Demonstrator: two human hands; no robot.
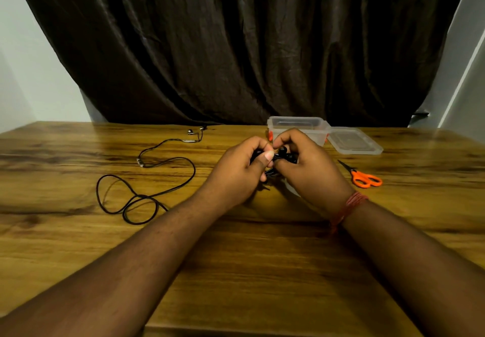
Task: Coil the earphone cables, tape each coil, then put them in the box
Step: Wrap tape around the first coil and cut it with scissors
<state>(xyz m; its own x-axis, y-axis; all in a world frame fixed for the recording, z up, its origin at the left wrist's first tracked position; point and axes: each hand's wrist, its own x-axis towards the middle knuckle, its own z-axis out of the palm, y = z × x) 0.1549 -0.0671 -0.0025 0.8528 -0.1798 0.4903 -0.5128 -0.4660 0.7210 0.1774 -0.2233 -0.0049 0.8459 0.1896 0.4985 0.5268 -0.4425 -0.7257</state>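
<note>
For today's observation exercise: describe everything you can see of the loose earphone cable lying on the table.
The loose earphone cable is thin and black, lying uncoiled on the wooden table, left of the left hand. Its near end forms two overlapping loops; from there it curves away to a small pale joint, where it splits. The earbuds lie at the far edge. No hand, tape or other item touches it.

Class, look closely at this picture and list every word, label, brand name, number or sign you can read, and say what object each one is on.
No readable text shows in this picture.
Clear plastic box and its lid: no label or print visible.
Orange-handled scissors: no brand mark can be made out.
Loose earphone cable on the table: its inline remote is too small to show any marking.
The earphones in the left hand and right hand are mostly hidden.
</note>
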